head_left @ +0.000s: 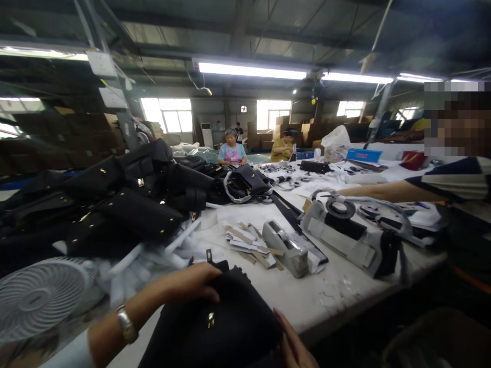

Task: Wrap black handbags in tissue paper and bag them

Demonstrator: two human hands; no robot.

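A black bag (233, 327) with a gold clasp lies at the table's near edge, at the bottom centre. My left hand (195, 283), below a silver watch, is closed over the bag's upper left part, its fingertips partly hidden behind the top. Against the bag's right side rests my right hand (293, 340), cut off by the lower frame edge, with the bag held between both hands. Beyond the bag are scattered card strips (249, 243) and a grey tape dispenser (286, 248).
Black bags (134, 214) are heaped at the left behind a white fan (42, 299). A co-worker's arm (391, 193) reaches in from the right near a wrapped bag (345, 235). Two people sit at the table's far side.
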